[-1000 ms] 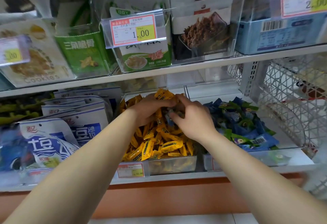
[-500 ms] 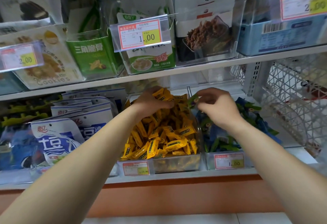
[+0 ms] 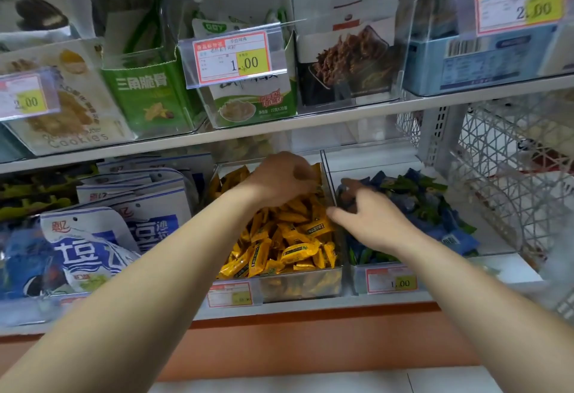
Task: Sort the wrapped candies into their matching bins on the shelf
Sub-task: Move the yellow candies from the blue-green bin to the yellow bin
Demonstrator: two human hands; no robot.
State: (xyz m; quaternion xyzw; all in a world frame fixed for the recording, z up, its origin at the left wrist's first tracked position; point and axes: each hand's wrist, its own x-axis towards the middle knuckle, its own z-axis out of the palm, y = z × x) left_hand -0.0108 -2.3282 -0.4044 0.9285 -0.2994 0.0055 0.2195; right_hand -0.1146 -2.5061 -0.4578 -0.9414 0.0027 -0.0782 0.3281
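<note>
- Left hand [image 3: 279,179] curled into the yellow candies [image 3: 289,237], centre; what it holds cannot be told.
- Right hand [image 3: 372,218], fingers loosely spread, seemingly empty, over blue-green candies [image 3: 425,197] at 3 o'clock.
- Likely step: picking strays from yellow; next, carry one to 3 o'clock.

Open room is seen above the yellow-candy bin [image 3: 304,285] and the blue-candy bin [image 3: 358,280], capped by the upper shelf [image 3: 310,124]. They are parted by a clear wall [image 3: 330,193]; a wire basket [image 3: 512,181] stands close on the right, perhaps touching.
</note>
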